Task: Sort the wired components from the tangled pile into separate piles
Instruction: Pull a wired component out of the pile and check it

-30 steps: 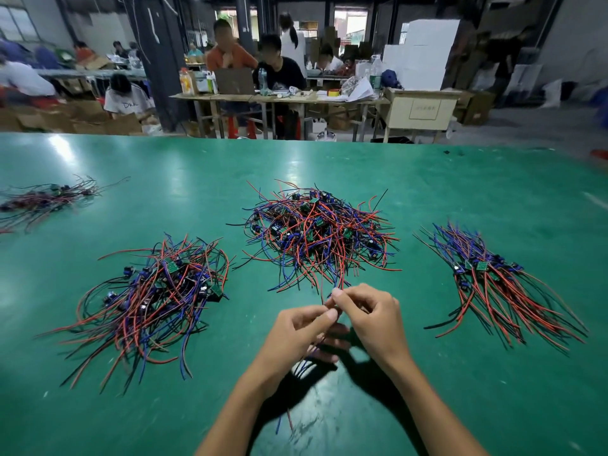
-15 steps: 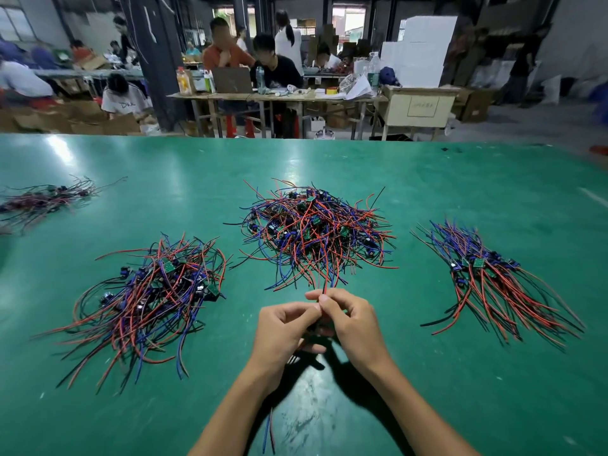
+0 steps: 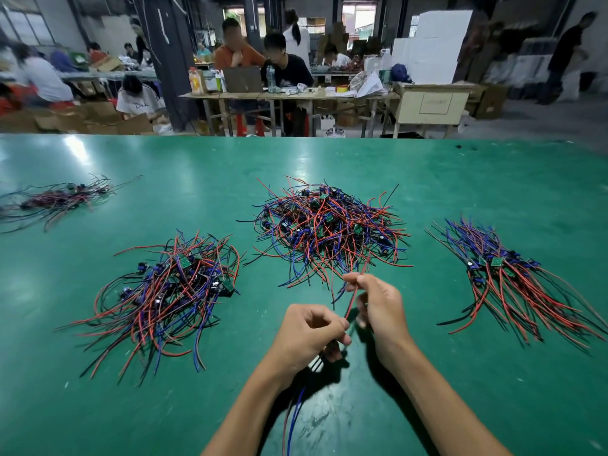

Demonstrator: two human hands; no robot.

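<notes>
A tangled pile of red, blue and black wires with small green boards lies mid-table. A looser pile lies to its left, and a combed pile with wires fanning toward me lies at the right. My left hand grips one wired component; its blue and red wires hang down under the wrist. My right hand pinches that component's red wire above the left hand, just in front of the tangled pile.
A small fourth bundle of wires lies at the far left of the green table. Beyond the table's far edge people sit at wooden benches among cardboard boxes.
My hands, pressed together before, have drawn apart: the right hand rose and moved right along the red wire, the left dropped lower. The hanging wires show more under the left wrist.
</notes>
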